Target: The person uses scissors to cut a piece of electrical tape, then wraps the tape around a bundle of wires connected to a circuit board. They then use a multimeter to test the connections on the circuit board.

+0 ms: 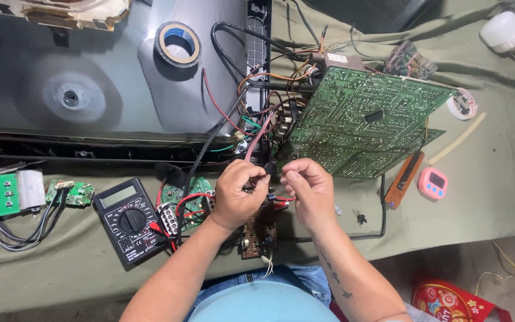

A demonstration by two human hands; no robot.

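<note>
My left hand (239, 194) and my right hand (306, 192) meet in front of me, fingertips pinched together on a small black part (271, 169) with wires running from it. A red wire (281, 199) passes under my right fingers. Just below the hands lies a small brown circuit board (259, 231). Right behind them a large green circuit board (362, 122) stands tilted, with a bundle of coloured wires (263, 113) at its left edge.
A black multimeter (127, 219) with red and black leads lies left of my left arm. Small green boards (70, 192) and a white module (13, 191) sit farther left. A tape roll (177, 43) rests on the dark tube housing (90, 89). A pink timer (433, 182) lies right.
</note>
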